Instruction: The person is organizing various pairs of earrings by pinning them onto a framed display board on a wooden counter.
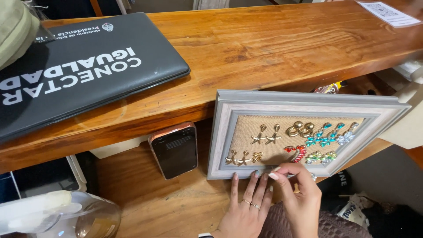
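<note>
A grey picture frame (308,99) leans upright against the wooden shelf, with a burlap backing (246,132) holding several pairs of earrings: gold starfish (265,134), gold hoops (299,128), turquoise, silver, red and green pieces. My left hand (246,207) lies flat with fingers spread, its tips touching the frame's bottom edge; it wears rings. My right hand (297,194) is curled at the frame's lower edge, its fingertips pinched together near the red earring (297,153). Whether it pinches something small is hidden.
A phone (174,150) with a copper rim leans against the shelf, left of the frame. A closed dark laptop (79,70) lies on the upper wooden shelf (264,48). A glass jar (94,218) stands at bottom left. A printed paper (387,11) lies far right.
</note>
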